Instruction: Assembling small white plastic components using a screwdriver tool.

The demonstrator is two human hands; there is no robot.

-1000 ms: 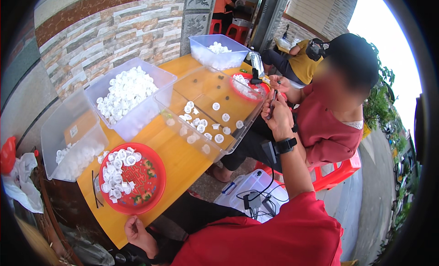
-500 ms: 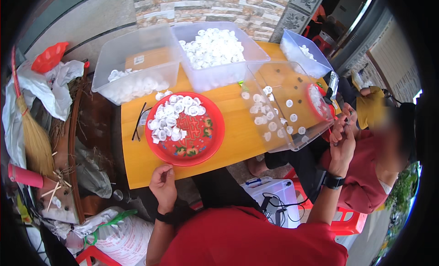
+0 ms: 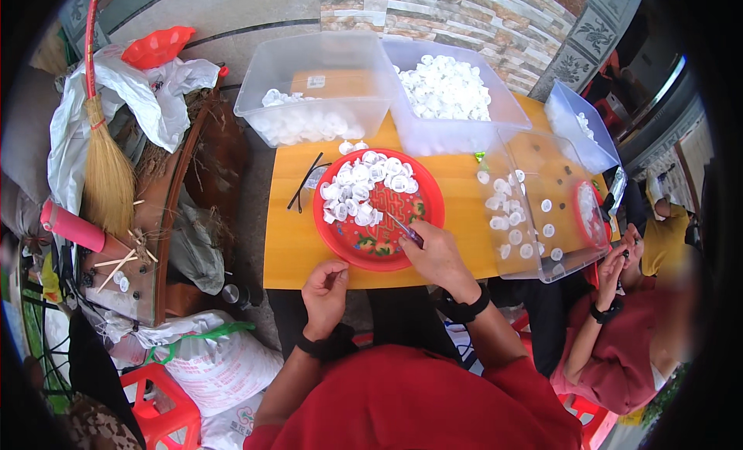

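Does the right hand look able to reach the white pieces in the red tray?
Likely yes: the right hand holds a slim tool whose tip is close to the white pieces, with nothing visible between.

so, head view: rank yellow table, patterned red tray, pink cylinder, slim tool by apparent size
Largest to smallest:
1. Yellow table
2. Patterned red tray
3. Pink cylinder
4. Slim tool, partly covered by the right hand

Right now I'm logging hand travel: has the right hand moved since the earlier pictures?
Yes: against the table, the right hand has moved left, from right of the clear bin to the red plate.
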